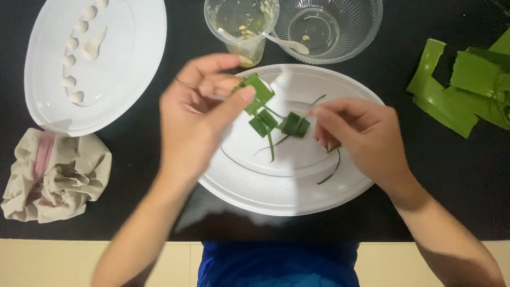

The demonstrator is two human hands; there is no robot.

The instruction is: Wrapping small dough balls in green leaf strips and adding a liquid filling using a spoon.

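**A:** What do you have, biggest first?

**B:** I see a black tabletop [138,159] under everything. On it, nearest me, sits a round white foam plate [287,186], and at upper left a second white oval foam plate [133,53] with a row of small white dough balls [71,64] along its left side. At far right lies a heap of cut green leaf strips [462,90]. At left there is a crumpled beige cloth with a pink stripe [53,175]. Above the near plate stand a clear ribbed plastic bowl [329,26] and a clear plastic cup [241,26] with a white plastic spoon [281,42] resting in it.

**A:** And the hands?

**B:** My left hand [196,117] is raised over the near plate's upper left edge, thumb and fingers pinched shut on a small folded green leaf parcel [257,93]. My right hand [361,133] hovers over the plate's right half, fingers curled inward. I think the fingertips pinch a thin leaf strand, but it's too blurred to say, so I cannot tell what that grip is doing.

**A:** Anything on the plate?

**B:** Two folded green leaf packets [281,123] lie near its middle, just beside each other, between the hands. Thin dark leaf ribs [332,172] curl across the plate around them.
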